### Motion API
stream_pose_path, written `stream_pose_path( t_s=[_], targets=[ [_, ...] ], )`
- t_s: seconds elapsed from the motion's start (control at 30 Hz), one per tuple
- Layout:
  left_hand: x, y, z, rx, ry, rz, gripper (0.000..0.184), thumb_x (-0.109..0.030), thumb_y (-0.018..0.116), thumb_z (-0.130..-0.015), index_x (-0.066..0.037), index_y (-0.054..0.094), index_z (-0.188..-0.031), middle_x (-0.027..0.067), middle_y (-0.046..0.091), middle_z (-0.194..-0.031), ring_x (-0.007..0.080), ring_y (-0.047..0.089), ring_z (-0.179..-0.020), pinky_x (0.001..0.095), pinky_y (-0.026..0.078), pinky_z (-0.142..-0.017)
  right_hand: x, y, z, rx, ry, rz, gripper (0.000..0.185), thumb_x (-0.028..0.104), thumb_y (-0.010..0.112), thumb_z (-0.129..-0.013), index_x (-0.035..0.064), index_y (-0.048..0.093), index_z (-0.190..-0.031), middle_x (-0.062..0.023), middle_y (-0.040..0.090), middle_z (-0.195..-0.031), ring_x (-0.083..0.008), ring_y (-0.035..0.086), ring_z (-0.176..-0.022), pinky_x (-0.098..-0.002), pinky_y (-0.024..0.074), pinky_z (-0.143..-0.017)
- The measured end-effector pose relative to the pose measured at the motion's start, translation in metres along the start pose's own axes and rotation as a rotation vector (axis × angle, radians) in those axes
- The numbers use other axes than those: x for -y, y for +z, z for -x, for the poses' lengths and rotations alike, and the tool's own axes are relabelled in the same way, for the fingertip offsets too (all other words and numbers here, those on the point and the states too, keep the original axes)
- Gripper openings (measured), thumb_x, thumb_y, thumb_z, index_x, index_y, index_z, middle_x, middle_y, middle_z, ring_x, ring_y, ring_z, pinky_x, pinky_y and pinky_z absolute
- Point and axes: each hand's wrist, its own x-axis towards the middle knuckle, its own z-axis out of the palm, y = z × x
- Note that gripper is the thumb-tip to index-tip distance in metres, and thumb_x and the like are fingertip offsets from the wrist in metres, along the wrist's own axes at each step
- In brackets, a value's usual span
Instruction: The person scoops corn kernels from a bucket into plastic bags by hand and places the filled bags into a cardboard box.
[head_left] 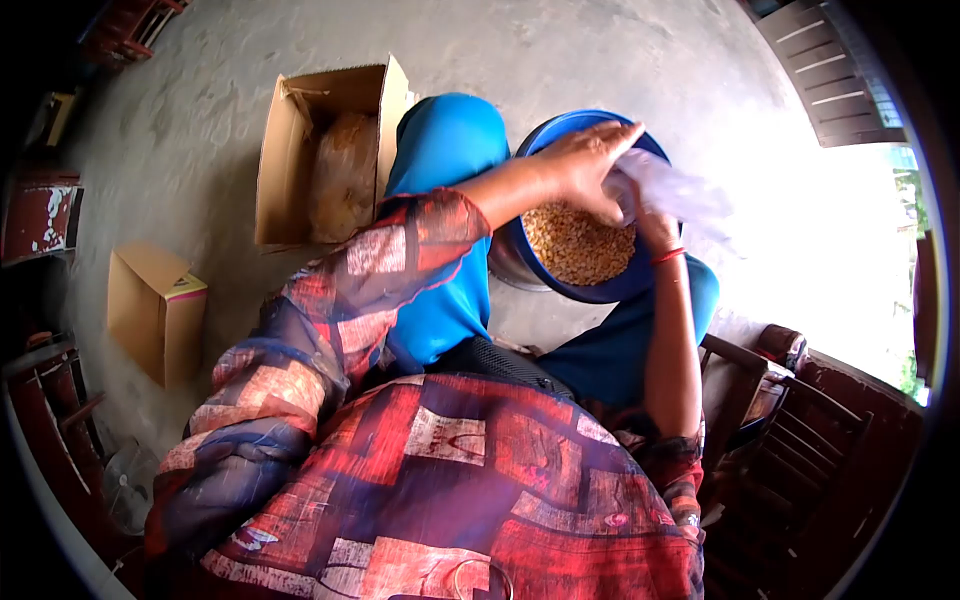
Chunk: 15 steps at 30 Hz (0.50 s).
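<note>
Reaching over the blue bucket (598,292), you spread the grip of your left hand (585,170), thumb and fingers apart, beside a blurred plastic bag (672,190). The bag sits above the bucket's right rim. Your right hand (655,228) touches it, fingers partly hidden, so you cannot tell whether that grip pinches. Yellow kernels (580,248) lie inside the bucket; an open cardboard box (270,150) stands left of your knee (455,135).
</note>
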Motion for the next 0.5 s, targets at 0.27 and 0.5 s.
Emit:
stream_pose_path(
  t_s=[0.27,0.5],
  targets=[
    [0.021,-0.001,-0.005,0.342,-0.227,-0.271,0.102,-0.033,0.077,-0.052,0.001,0.025,-0.133,0.0224,0.038,-0.129,0.0287,0.035,-0.123,0.0321,0.028,-0.102,0.067,-0.028,0.000,-0.096,0.340,-0.290,0.030,0.024,0.049,-0.089,0.0016,0.055,-0.108,-0.0097,0.057,-0.103,-0.0188,0.051,-0.097,-0.0304,0.0388,-0.086],
    [0.007,0.027,-0.004,0.501,-0.181,0.151,0.055,-0.034,0.070,-0.068,-0.005,0.052,-0.111,0.0156,0.055,-0.111,0.0256,0.050,-0.104,0.0337,0.037,-0.092,0.082,-0.031,0.003,0.025,0.109,-0.559,0.033,0.021,0.049,-0.087,-0.0017,0.054,-0.111,-0.0108,0.058,-0.108,-0.0177,0.054,-0.099,-0.0288,0.0413,-0.086]
  ],
)
